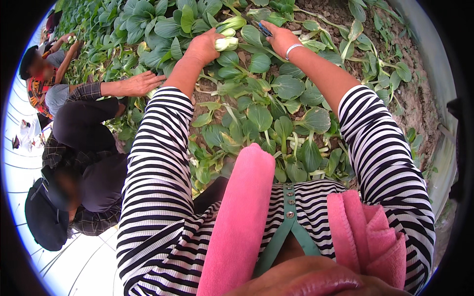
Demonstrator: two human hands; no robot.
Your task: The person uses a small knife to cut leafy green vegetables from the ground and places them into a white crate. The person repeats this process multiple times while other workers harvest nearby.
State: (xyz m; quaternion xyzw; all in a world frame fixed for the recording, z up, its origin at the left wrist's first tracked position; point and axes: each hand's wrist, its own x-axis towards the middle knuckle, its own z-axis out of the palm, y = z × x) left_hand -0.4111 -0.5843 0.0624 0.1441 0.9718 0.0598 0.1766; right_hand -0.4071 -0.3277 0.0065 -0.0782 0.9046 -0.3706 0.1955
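My left hand (204, 47) is closed around several bok choy heads (226, 43), whose pale cut bases point right, at the upper middle of the head view. To its right, my right hand (280, 38) grips a blue-and-black handled cutting tool (265, 29); its blade lies partly among the leaves and its exact kind is unclear. The bases in my left hand and the tool are apart. Below both hands, loose bok choy leaves (287, 87) lie spread on brown soil.
Dense standing bok choy plants (142, 22) fill the upper left. At the left a co-worker's hand (139, 84) reaches close to my left forearm, and another person (40, 70) crouches farther off. Bare soil (414, 88) and a plastic sheet wall (429, 48) run along the right.
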